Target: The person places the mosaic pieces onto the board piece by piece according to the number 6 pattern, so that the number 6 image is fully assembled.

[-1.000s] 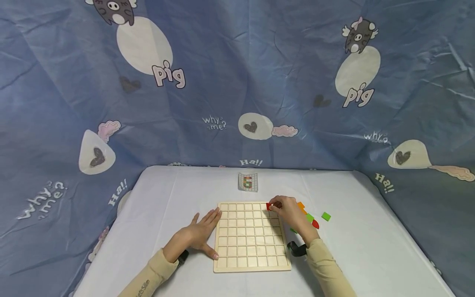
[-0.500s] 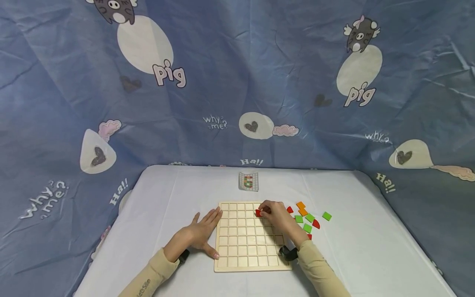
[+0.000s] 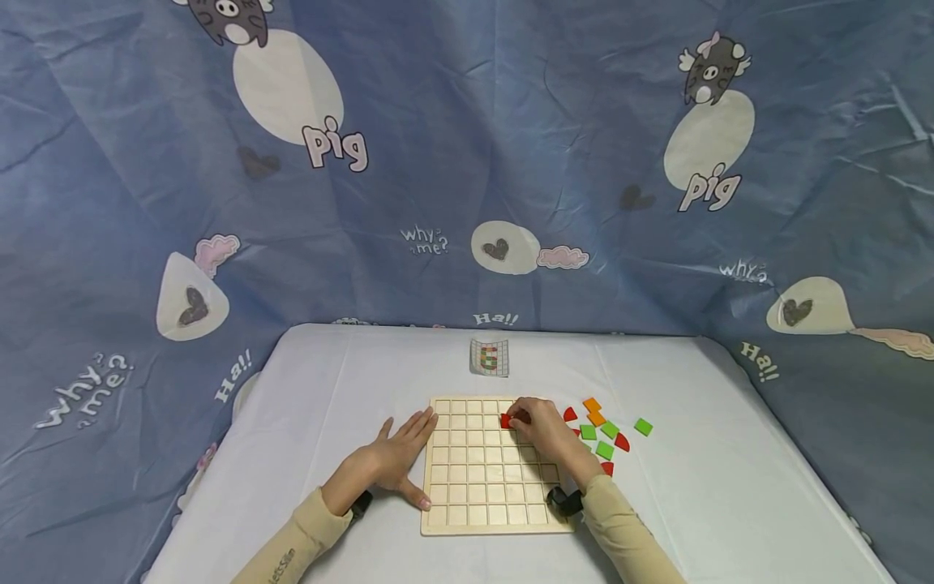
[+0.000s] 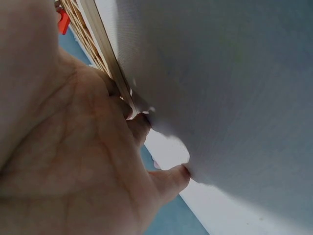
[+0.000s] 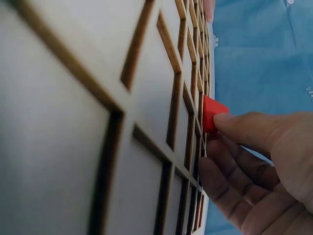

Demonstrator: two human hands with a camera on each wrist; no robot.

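A wooden grid board (image 3: 477, 470) lies on the white table. My right hand (image 3: 538, 423) pinches a red tile (image 3: 506, 421) between thumb and fingers over the board's upper right part. In the right wrist view the red tile (image 5: 210, 113) stands tilted at the grid's raised ridges, with the thumb (image 5: 239, 125) against it. My left hand (image 3: 390, 462) is spread flat at the board's left edge, with fingertips and thumb touching the frame. In the left wrist view the left hand's palm (image 4: 83, 152) shows beside the board's edge (image 4: 105, 44).
Right of the board lie loose green tiles (image 3: 605, 450), orange tiles (image 3: 596, 418) and red quarter-round tiles (image 3: 622, 442). One green tile (image 3: 643, 427) sits farther right. Behind the board is a small pattern card (image 3: 489, 358). A blue printed cloth (image 3: 409, 162) hangs around the table.
My right hand has moved left and slightly nearer with the red tile, from the board's top right corner to a cell further in. More loose tiles show now. The left hand stays put.
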